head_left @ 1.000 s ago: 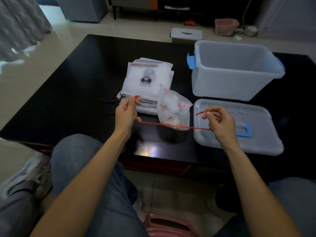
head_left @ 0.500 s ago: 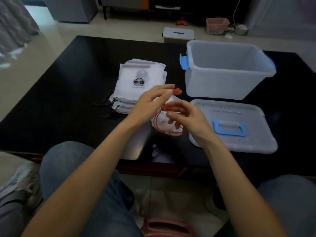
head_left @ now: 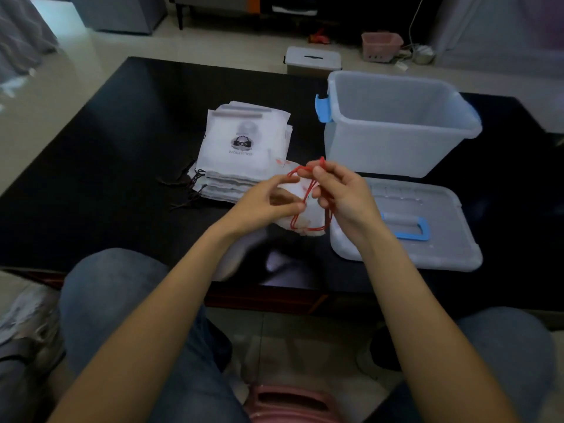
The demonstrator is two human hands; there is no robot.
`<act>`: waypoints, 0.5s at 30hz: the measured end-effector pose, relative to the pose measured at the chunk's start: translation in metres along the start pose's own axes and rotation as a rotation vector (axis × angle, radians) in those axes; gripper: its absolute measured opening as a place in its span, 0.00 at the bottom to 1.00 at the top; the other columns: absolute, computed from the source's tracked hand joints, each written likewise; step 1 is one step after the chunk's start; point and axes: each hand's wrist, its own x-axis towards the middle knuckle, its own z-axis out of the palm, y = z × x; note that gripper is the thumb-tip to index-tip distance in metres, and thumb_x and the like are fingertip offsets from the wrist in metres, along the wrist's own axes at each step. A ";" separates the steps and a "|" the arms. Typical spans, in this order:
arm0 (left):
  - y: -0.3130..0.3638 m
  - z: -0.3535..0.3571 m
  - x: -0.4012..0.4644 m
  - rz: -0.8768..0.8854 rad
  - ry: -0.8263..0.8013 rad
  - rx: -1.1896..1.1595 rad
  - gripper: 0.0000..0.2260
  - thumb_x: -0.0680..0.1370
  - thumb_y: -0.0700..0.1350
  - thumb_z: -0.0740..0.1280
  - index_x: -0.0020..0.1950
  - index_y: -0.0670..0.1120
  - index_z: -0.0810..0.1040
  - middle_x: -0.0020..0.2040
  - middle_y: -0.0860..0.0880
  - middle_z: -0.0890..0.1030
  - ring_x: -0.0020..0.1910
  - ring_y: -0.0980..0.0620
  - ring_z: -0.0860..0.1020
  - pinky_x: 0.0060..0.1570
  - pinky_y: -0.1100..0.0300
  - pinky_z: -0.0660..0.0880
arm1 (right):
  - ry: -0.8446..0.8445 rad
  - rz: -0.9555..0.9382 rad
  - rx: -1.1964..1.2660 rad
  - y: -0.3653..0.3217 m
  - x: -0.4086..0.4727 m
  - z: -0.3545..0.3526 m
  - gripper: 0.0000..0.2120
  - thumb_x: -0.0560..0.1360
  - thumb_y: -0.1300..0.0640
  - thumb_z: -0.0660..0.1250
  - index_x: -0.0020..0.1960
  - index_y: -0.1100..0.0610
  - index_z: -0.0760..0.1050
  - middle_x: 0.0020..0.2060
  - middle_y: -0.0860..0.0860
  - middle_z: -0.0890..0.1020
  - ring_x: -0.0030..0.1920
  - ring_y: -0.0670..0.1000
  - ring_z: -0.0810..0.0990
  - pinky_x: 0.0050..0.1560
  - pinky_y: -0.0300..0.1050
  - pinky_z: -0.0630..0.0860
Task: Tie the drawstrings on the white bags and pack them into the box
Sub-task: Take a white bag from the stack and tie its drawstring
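Observation:
A small white bag (head_left: 312, 213) with a red drawstring (head_left: 308, 193) hangs between my hands above the black table (head_left: 106, 166). My left hand (head_left: 265, 199) pinches one loop of the red string near the bag's side. My right hand (head_left: 341, 193) pinches the string's other end up by its fingertips, with loops draped below. A stack of flat white bags (head_left: 241, 151) with dark strings lies just behind my left hand. The translucent box (head_left: 393, 123) with blue clips stands open at the right, nothing visible inside.
The box's lid (head_left: 427, 224) with a blue handle lies flat in front of the box, under my right wrist. A small white container (head_left: 312, 59) and a pink basket (head_left: 381, 45) sit on the floor beyond the table. My knees are below the table edge.
The string was stretched taut between my hands held apart; my hands have come together over the bag and the string now hangs in loops between the fingers.

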 end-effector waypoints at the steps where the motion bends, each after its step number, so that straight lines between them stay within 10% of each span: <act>1: -0.003 0.002 0.000 0.036 -0.005 0.025 0.15 0.75 0.39 0.69 0.61 0.44 0.75 0.43 0.50 0.82 0.46 0.58 0.80 0.52 0.66 0.74 | -0.033 0.018 0.027 -0.001 0.000 -0.002 0.07 0.79 0.62 0.61 0.52 0.58 0.77 0.44 0.51 0.84 0.32 0.42 0.75 0.31 0.33 0.70; 7: -0.003 -0.003 0.006 0.008 0.011 -0.190 0.08 0.79 0.35 0.61 0.44 0.43 0.77 0.41 0.48 0.79 0.37 0.62 0.79 0.46 0.71 0.74 | -0.203 -0.114 -0.467 0.001 0.004 -0.026 0.07 0.77 0.60 0.64 0.52 0.57 0.79 0.52 0.47 0.79 0.46 0.41 0.77 0.44 0.35 0.74; 10: -0.002 -0.005 0.007 -0.028 0.015 -0.323 0.11 0.79 0.33 0.57 0.44 0.41 0.77 0.37 0.48 0.79 0.36 0.60 0.79 0.43 0.70 0.74 | -0.108 -0.336 -0.881 0.009 0.011 -0.030 0.07 0.74 0.59 0.69 0.51 0.56 0.82 0.53 0.47 0.75 0.52 0.44 0.75 0.49 0.31 0.73; 15: -0.008 0.000 0.005 -0.004 -0.006 -0.204 0.08 0.80 0.35 0.60 0.56 0.40 0.77 0.38 0.44 0.78 0.34 0.60 0.77 0.41 0.69 0.75 | -0.080 -0.618 -0.868 0.014 0.014 -0.024 0.06 0.72 0.62 0.71 0.48 0.58 0.83 0.45 0.51 0.80 0.45 0.46 0.78 0.46 0.33 0.75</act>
